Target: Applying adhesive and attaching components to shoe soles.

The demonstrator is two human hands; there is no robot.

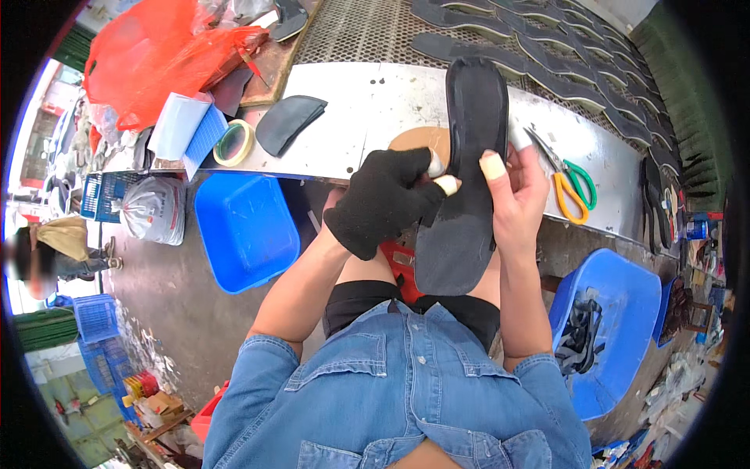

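Note:
A long black shoe sole (466,180) is held upright over the bench edge, its heel end toward my lap. My right hand (517,184) grips its right edge, thumb on the face and pale tape around the fingertips. My left hand (391,195), in a black fingerless glove, pinches the left edge near the middle, also with taped fingertips. Whether a thin strip lies in that pinch is too small to tell. A dark raised band runs along the edge of the sole's upper half. Behind it a tan round pad (418,139) lies on the bench, partly hidden.
On the metal bench (336,102) lie scissors (569,176) with green and orange handles, a tape roll (233,144) and black pieces (291,123). Several soles (539,51) rest on the mesh (355,35) behind. Blue bins (248,234) (625,313) stand left and right; a person (58,254) is far left.

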